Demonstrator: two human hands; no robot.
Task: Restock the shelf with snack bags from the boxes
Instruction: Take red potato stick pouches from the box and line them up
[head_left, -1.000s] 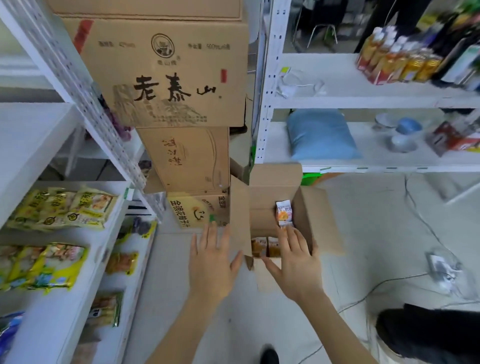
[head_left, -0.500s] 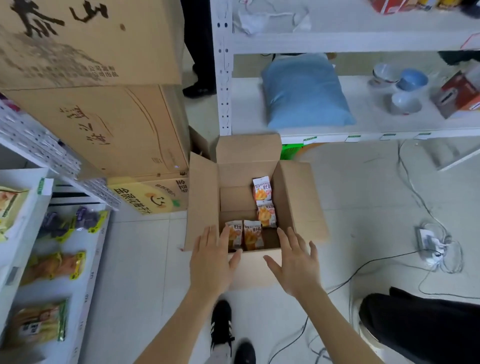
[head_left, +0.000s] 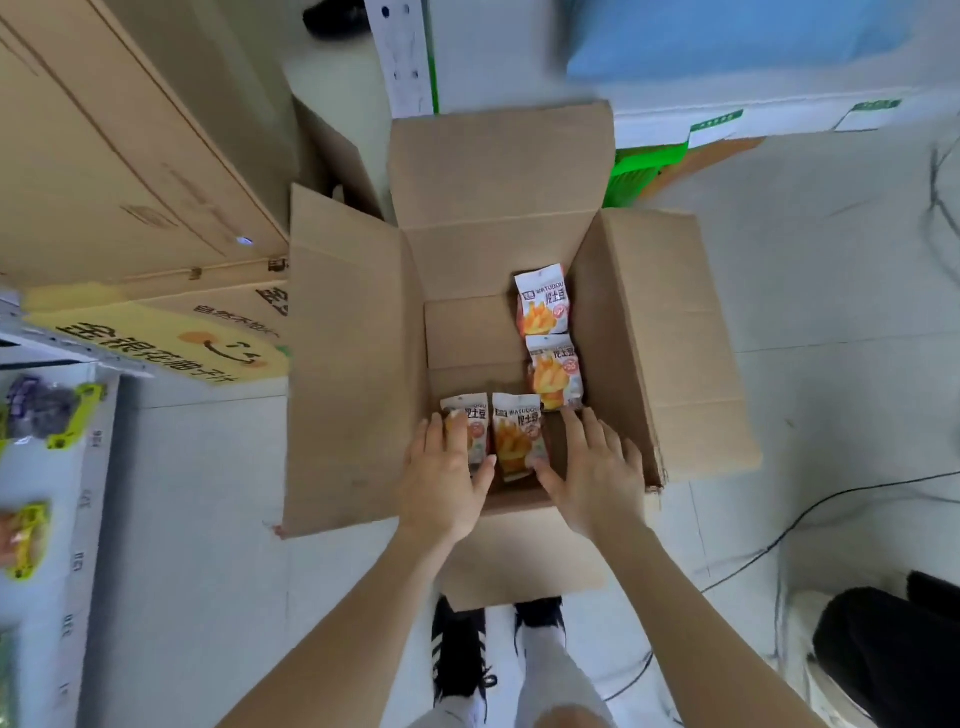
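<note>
Open cardboard box (head_left: 353, 364) on the pale floor (head_left: 208, 493), seen from above, with all four flaps folded outward. Four snack bags lie inside.

Two bags form a column against the right wall. These are the far bag (head_left: 542, 301) and, just nearer, the second bag (head_left: 555, 371), whose top edge meets the far bag's bottom edge. Two more sit side by side along the near wall: the near-left bag (head_left: 477, 434) and the near-middle bag (head_left: 517, 436). Every bag has its long axis running near to far, with the printed top pointing to the far side and the picture of fries facing up.

The left hand (head_left: 447, 478) reaches into the box with straight, relaxed fingers lying over the near-left bag, and its thumb is spread toward the near-middle bag. The right hand (head_left: 597, 473) is likewise spread flat. Its fingertips are at the near edge of the second bag and its thumb is at the right corner of the near-middle bag. Neither hand grips anything, and whether the right hand actually touches a bag cannot be told.

Stacked brown cartons (head_left: 130, 156) and a yellow carton (head_left: 171, 338) stand to the left of the box. At the far left is a white shelf (head_left: 88, 519) carrying packets. A black cable (head_left: 810, 512) runs across the floor at right.
</note>
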